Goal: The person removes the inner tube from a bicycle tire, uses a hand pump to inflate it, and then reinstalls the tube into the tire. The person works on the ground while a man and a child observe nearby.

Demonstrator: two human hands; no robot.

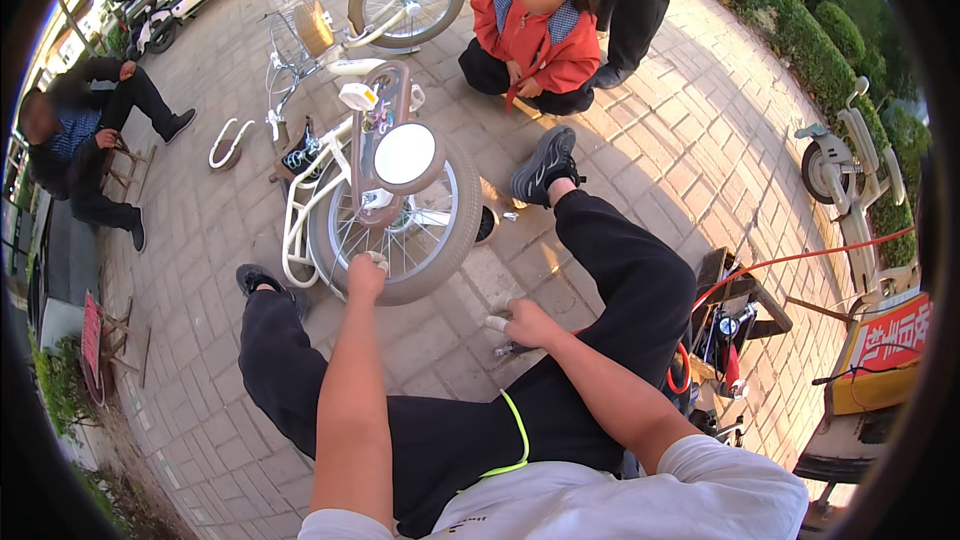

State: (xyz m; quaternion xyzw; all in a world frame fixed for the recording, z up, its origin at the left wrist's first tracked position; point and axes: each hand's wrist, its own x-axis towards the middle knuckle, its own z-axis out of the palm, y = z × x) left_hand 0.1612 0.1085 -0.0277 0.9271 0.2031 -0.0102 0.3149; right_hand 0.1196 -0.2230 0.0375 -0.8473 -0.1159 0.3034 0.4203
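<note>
A cream bicycle lies on its side on the paving in front of me, its rear wheel (468, 195) nearest. A long brown part with a round white disc (404, 154) lies across that wheel. My left hand (367, 277) is closed at the near side of the wheel, over the rim and tyre; what its fingers hold, if anything, is hidden. My right hand (525, 324) is closed above the ground between my legs. A dark, slim tool (512, 349) shows just under it, mostly covered. Pale coverings show on fingertips of both hands.
A person in a red jacket (537, 45) crouches beyond the wheel, beside someone standing in dark trousers (640, 0). Another person (85, 140) sits at left. A white U-shaped part (230, 144) lies on the paving. At right are a tool box (715, 270), red hose (800, 258) and scooter (850, 180).
</note>
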